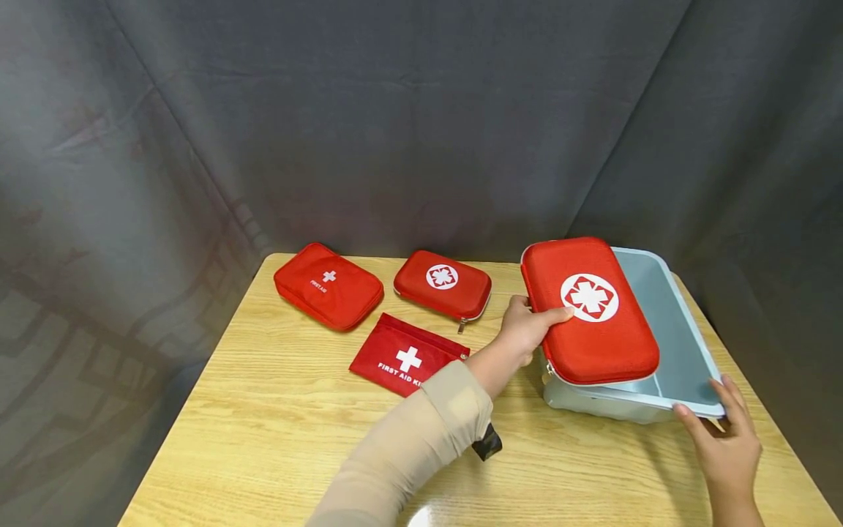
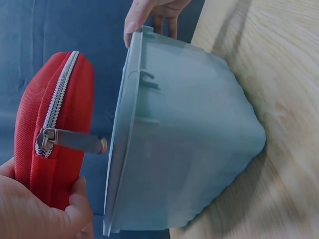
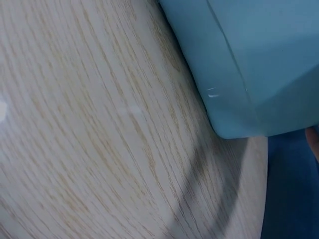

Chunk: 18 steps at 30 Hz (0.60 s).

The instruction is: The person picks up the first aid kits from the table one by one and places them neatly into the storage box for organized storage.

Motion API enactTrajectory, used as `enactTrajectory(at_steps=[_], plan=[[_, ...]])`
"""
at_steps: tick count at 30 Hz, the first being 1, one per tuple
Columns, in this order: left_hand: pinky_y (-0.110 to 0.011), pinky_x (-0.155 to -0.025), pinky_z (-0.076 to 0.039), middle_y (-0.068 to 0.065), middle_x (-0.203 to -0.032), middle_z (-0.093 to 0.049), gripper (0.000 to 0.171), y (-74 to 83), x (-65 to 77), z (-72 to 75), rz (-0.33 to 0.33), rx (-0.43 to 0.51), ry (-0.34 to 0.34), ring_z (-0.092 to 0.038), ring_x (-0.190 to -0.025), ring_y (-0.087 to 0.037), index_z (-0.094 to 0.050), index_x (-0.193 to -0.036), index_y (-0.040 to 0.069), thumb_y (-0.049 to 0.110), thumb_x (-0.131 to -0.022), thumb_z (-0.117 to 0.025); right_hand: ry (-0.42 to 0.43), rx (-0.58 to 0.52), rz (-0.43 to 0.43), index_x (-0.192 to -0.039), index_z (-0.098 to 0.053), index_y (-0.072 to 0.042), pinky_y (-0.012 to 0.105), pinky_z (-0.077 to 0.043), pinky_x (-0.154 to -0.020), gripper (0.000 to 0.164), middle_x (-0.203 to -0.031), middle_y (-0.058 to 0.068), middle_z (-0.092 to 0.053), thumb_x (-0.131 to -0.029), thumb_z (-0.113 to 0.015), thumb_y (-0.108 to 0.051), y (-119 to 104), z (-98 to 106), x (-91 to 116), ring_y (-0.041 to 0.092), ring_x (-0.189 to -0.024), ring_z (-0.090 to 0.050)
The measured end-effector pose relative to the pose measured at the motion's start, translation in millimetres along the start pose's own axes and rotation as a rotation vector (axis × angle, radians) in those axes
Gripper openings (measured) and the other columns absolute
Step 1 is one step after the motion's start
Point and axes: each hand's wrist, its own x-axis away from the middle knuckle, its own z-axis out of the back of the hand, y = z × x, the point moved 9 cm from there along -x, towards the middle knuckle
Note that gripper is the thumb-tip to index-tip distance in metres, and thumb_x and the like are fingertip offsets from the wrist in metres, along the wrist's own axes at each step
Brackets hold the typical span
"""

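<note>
My left hand [image 1: 523, 329] holds a large red zippered first aid case [image 1: 612, 348] by its left side, thumb on top near the white emblem. The case hangs tilted above a pale blue-grey plastic bin [image 1: 648, 285], covering much of its opening. In the left wrist view, the case's zipper pull [image 2: 75, 139] dangles toward the bin's rim [image 2: 127, 119], with a gap between case and rim. My right hand [image 1: 731, 454] grips the bin's near right corner, with thumb and fingers at the rim. Only a fingertip [image 3: 313, 142] of it shows in the right wrist view.
On the wooden table [image 1: 263, 424] lie a soft red first aid bag [image 1: 342, 293], a smaller red hard case [image 1: 454, 282] and a flat red pouch [image 1: 395, 359], partly hidden by my left sleeve [image 1: 421, 446]. A black strap end [image 1: 487, 443] shows beside the sleeve. Grey curtains [image 1: 408, 132] hang behind.
</note>
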Motion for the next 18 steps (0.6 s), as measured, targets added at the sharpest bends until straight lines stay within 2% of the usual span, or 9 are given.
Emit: enactTrajectory(at_steps=[5, 7, 9, 10, 14, 18], plan=[[-0.033, -0.062, -0.050, -0.004, -0.078, -0.052, 0.036, -5.5, 0.3, -8.0, 0.017, -0.003, 0.002, -0.059, -0.065, -0.022, -0.043, -0.093, 0.006, 0.006, -0.069, -0.070, 0.028, -0.079, -0.029, -0.116, -0.050, 0.005, 0.008, -0.041, -0.068, 0.059, -0.130, 0.010, -0.038, -0.062, -0.062, 0.023, -45, -15, 10, 0.015, -0.106, -0.044], [-0.033, -0.062, -0.049, -0.003, -0.079, -0.051, 0.037, -6.0, 0.3, -10.8, 0.017, -0.016, 0.012, -0.058, -0.065, -0.021, -0.043, -0.093, 0.006, 0.006, -0.068, -0.070, 0.045, -0.079, -0.039, -0.116, -0.050, 0.006, 0.007, -0.040, -0.068, 0.057, -0.130, 0.009, -0.039, -0.063, -0.061, 0.023, -62, -20, 14, 0.014, -0.106, -0.044], [-0.032, -0.063, -0.049, -0.002, -0.079, -0.051, 0.037, -6.3, 0.0, -13.4, 0.011, -0.025, 0.025, -0.057, -0.066, -0.020, -0.044, -0.093, 0.007, 0.006, -0.068, -0.071, 0.053, -0.021, -0.033, -0.116, -0.050, 0.005, 0.007, -0.039, -0.068, 0.055, -0.129, 0.009, -0.039, -0.064, -0.060, 0.022, -74, -24, 17, 0.014, -0.105, -0.044], [-0.032, -0.063, -0.049, -0.001, -0.079, -0.050, 0.038, -6.7, -0.5, -14.8, 0.010, -0.032, 0.030, -0.057, -0.066, -0.019, -0.044, -0.093, 0.007, 0.006, -0.067, -0.071, 0.056, 0.019, -0.032, -0.116, -0.050, 0.005, 0.007, -0.039, -0.068, 0.055, -0.129, 0.009, -0.039, -0.065, -0.060, 0.021, -78, -26, 18, 0.014, -0.105, -0.044], [-0.032, -0.064, -0.049, 0.000, -0.080, -0.050, 0.039, -8.4, -2.0, -19.1, 0.007, -0.043, 0.046, -0.056, -0.068, -0.019, -0.044, -0.094, 0.008, 0.006, -0.067, -0.072, 0.063, 0.055, -0.037, -0.116, -0.050, 0.004, 0.006, -0.039, -0.068, 0.055, -0.129, 0.009, -0.040, -0.065, -0.060, 0.021, -83, -27, 18, 0.013, -0.104, -0.044], [-0.031, -0.063, -0.049, 0.001, -0.080, -0.051, 0.040, -9.2, -3.2, -24.4, -0.004, -0.057, 0.049, -0.057, -0.067, -0.018, -0.045, -0.095, 0.009, 0.004, -0.066, -0.072, 0.072, 0.035, -0.062, -0.116, -0.051, 0.003, 0.006, -0.039, -0.068, 0.056, -0.129, 0.009, -0.040, -0.064, -0.058, 0.023, -86, -28, 19, 0.013, -0.102, -0.045]])
